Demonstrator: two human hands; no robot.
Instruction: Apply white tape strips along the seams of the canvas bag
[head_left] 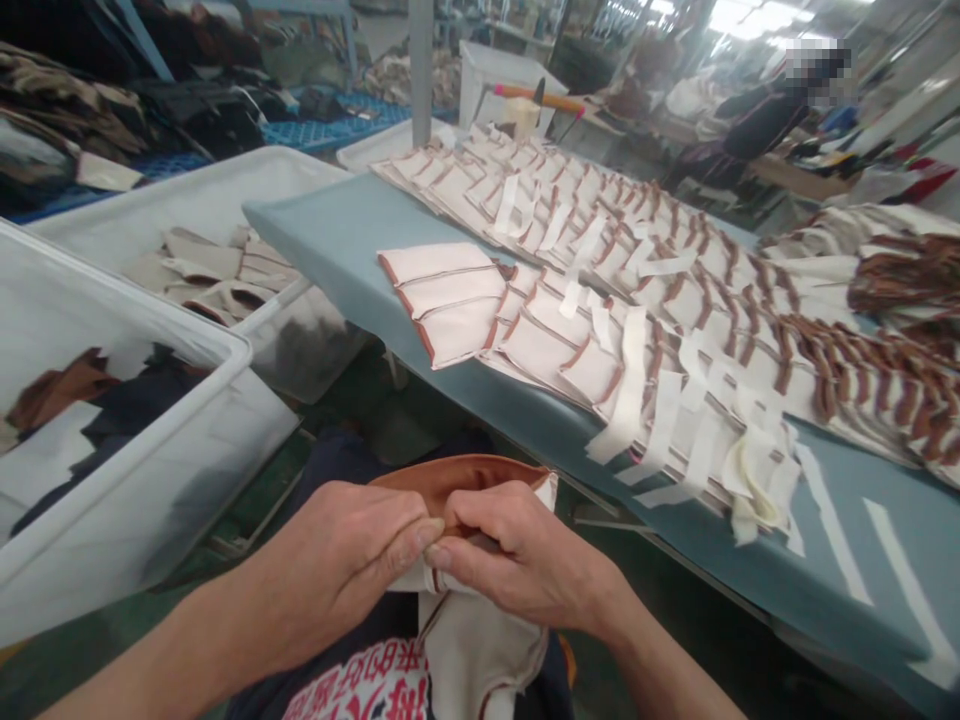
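Observation:
Both hands pinch one sewn piece (487, 640), cream on one face and rust-brown on the other, above my lap. My left hand (360, 535) has its thumb pressed against the upper edge of the piece. Close beside it, thumbs almost touching, my right hand (517, 550) grips the same edge with curled fingers. The brown side shows behind the knuckles, and the cream part hangs below them. What lies under the fingers is hidden.
A blue-grey table (322, 225) carries rows of overlapping cream pieces (450, 300) with brown edges. Pale strips (630, 385) lie across them. White bins (247, 350) with fabric stand at the left. A person (765, 120) sits at the back right.

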